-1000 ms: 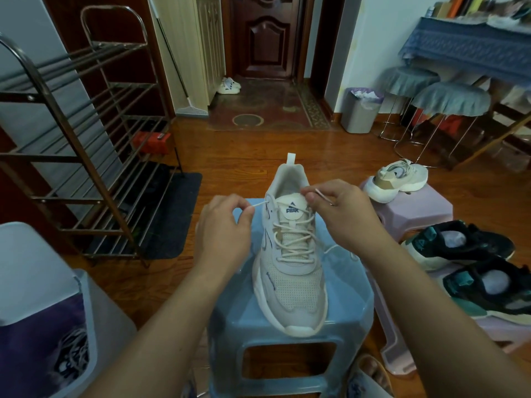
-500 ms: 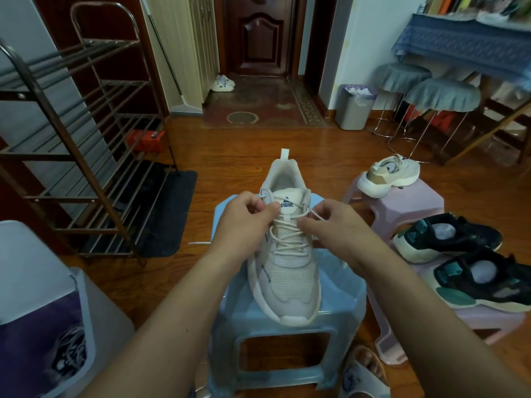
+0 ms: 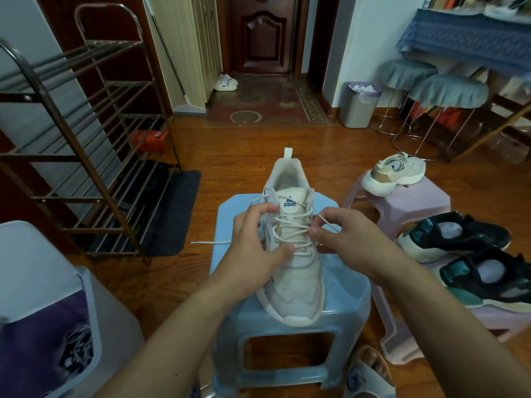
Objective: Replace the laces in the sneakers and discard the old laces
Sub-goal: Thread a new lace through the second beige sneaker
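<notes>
The sneaker (image 3: 291, 254) was off-white with cream laces (image 3: 290, 228) and a blue logo on the tongue; the stool (image 3: 339, 294) under it was pale blue. At right, a lilac stool (image 3: 413, 202) carried a cream-and-tan sneaker (image 3: 393, 175), and two nearer sneakers (image 3: 459, 237) were black with teal panels. The far-right stool covers (image 3: 451, 90) were grey, and the far table cloth (image 3: 471, 41) was patterned blue.

This is a home, near the front door. The floor is shiny wood. A metal shoe rack (image 3: 86, 145) stands by the wall. A dark wooden door (image 3: 263, 33) has a rug (image 3: 267, 106) before it, with slippers (image 3: 227, 82) nearby. There are little plastic stools (image 3: 413, 203) and a trash bin (image 3: 359, 104).
</notes>
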Motion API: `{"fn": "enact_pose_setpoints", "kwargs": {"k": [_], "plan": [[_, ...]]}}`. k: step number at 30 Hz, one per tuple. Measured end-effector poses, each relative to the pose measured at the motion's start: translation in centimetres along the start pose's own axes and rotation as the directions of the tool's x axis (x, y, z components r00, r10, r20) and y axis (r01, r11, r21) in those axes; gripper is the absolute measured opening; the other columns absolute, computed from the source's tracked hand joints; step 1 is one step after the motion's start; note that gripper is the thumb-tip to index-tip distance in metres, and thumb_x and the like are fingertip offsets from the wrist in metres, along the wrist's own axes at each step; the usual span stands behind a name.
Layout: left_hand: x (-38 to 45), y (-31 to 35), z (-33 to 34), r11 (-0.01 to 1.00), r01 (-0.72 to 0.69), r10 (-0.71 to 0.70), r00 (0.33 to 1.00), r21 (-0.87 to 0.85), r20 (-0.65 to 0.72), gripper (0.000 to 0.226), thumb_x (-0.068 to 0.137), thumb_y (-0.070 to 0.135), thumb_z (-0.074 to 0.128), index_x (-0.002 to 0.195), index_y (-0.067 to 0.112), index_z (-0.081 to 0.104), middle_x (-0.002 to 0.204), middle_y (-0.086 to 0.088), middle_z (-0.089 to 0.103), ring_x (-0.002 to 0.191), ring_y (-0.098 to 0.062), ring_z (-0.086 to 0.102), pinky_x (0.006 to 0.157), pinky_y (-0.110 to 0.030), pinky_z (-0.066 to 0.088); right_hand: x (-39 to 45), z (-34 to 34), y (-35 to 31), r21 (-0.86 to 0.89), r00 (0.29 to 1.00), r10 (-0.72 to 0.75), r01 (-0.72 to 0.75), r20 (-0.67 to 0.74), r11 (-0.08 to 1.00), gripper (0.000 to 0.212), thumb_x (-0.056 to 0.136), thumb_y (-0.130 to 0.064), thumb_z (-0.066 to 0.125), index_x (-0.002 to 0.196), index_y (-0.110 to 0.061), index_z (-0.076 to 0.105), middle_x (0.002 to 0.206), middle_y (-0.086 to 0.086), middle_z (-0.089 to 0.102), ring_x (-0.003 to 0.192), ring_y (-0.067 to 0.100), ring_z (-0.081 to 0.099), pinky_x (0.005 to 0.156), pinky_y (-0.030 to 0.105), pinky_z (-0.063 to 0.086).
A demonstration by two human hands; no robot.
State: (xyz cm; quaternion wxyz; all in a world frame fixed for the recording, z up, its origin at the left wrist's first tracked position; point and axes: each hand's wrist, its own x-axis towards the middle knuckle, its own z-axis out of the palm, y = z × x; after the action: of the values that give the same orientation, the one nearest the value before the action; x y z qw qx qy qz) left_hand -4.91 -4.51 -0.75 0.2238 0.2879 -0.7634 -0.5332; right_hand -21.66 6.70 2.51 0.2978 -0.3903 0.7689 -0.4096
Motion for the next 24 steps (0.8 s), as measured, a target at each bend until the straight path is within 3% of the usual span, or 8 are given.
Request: {"fn": "enact_pose_setpoints", "kwargs": {"k": [3, 5, 8, 10, 12, 14, 16, 24], "plan": [[0.0, -0.3, 0.1, 0.994, -0.059, 0.056, 0.998, 0.087, 0.042, 0.062, 0.092, 0.026, 0.074, 0.134, 0.061, 0.045, 0.145, 0.022, 0.024, 0.137, 0.006, 0.031, 0.115, -0.03, 0.04, 0.1, -0.1, -0.2, 0.105, 0.997, 0.082, -0.082, 0.002, 0.991, 0.022, 0.103, -0.02, 0.055, 0.098, 0.0, 0.062, 0.081, 0.004, 0.063, 0.066, 0.003, 0.065, 0.08, 0.029, 0.062], [0.1, -0.3, 0.1, 0.992, -0.042, 0.039, 0.999, 0.118, 0.032, 0.061, 0.092, 0.028, 0.073, 0.132, 0.063, 0.045, 0.146, 0.023, 0.024, 0.141, -0.003, 0.029, 0.119, -0.037, 0.036, -0.1, -0.5, -0.3, 0.24, 0.99, 0.131, -0.137, 0.043, 0.961, 0.019, 0.105, -0.016, 0.049, 0.098, 0.0, 0.056, 0.067, 0.003, 0.047, 0.049, 0.001, 0.049, 0.073, 0.023, 0.061], [0.1, -0.4, 0.0, 0.993, -0.045, 0.043, 0.999, 0.113, 0.017, 0.058, 0.093, 0.025, 0.072, 0.131, 0.061, 0.048, 0.146, 0.019, 0.026, 0.139, -0.002, 0.033, 0.113, -0.025, 0.037, -0.7, -0.8, -0.5, 0.234, 0.991, 0.101, -0.118, 0.084, 0.965, 0.019, 0.102, -0.019, 0.057, 0.099, 0.0, 0.061, 0.077, 0.007, 0.057, 0.062, 0.006, 0.06, 0.075, 0.022, 0.06], [0.2, -0.2, 0.0, 0.998, -0.034, 0.035, 0.999, 0.048, -0.009, 0.052, 0.096, 0.02, 0.068, 0.128, 0.059, 0.054, 0.144, 0.018, 0.031, 0.134, 0.003, 0.037, 0.1, -0.008, 0.037, -0.7, -0.4, -0.5, 0.131, 0.996, 0.08, -0.085, 0.039, 0.988, 0.017, 0.096, -0.024, 0.067, 0.103, -0.008, 0.067, 0.099, 0.007, 0.068, 0.088, 0.013, 0.07, 0.077, 0.024, 0.061], [0.4, 0.0, 0.2, 1.0, -0.019, 0.018, 0.998, -0.017, -0.065, 0.05, 0.099, 0.017, 0.063, 0.127, 0.058, 0.057, 0.14, 0.018, 0.036, 0.126, 0.012, 0.041, 0.09, 0.0, 0.04, -0.5, 0.4, -0.3, 0.089, 0.995, 0.085, -0.081, -0.045, 0.993, 0.017, 0.091, -0.028, 0.073, 0.102, -0.017, 0.067, 0.101, 0.003, 0.07, 0.093, 0.015, 0.07, 0.079, 0.031, 0.062], [0.4, 0.2, 0.7, 1.0, -0.026, 0.025, 0.993, -0.014, -0.116, 0.053, 0.099, 0.014, 0.061, 0.134, 0.054, 0.055, 0.135, 0.018, 0.038, 0.114, 0.023, 0.042, 0.085, 0.001, 0.041, -0.1, 1.3, -0.2, 0.022, 0.989, 0.077, -0.075, -0.124, 0.997, 0.021, 0.085, -0.032, 0.077, 0.098, -0.023, 0.064, 0.096, -0.003, 0.07, 0.09, 0.015, 0.069, 0.081, 0.039, 0.062], [0.4, 0.3, 1.3, 0.999, -0.038, 0.038, 0.987, 0.007, -0.154, 0.056, 0.097, 0.011, 0.06, 0.139, 0.047, 0.053, 0.133, 0.017, 0.037, 0.104, 0.029, 0.042, 0.081, 0.001, 0.042, -0.1, 1.8, -0.5, -0.083, 0.987, 0.068, -0.081, -0.146, 0.993, 0.024, 0.083, -0.034, 0.077, 0.098, -0.026, 0.06, 0.096, -0.007, 0.067, 0.09, 0.012, 0.066, 0.077, 0.033, 0.057], [0.3, 0.5, 1.8, 0.988, -0.039, 0.076, 0.964, 0.15, -0.256, 0.048, 0.1, 0.017, 0.052, 0.138, 0.046, 0.054, 0.129, 0.019, 0.036, 0.086, 0.02, 0.051, 0.074, -0.012, 0.05, -0.6, 2.7, -1.4, -0.159, 0.982, 0.101, -0.127, -0.159, 0.979, 0.02, 0.084, -0.032, 0.067, 0.095, -0.027, 0.052, 0.091, -0.006, 0.065, 0.083, 0.012, 0.061, 0.066, 0.031, 0.049]]}}
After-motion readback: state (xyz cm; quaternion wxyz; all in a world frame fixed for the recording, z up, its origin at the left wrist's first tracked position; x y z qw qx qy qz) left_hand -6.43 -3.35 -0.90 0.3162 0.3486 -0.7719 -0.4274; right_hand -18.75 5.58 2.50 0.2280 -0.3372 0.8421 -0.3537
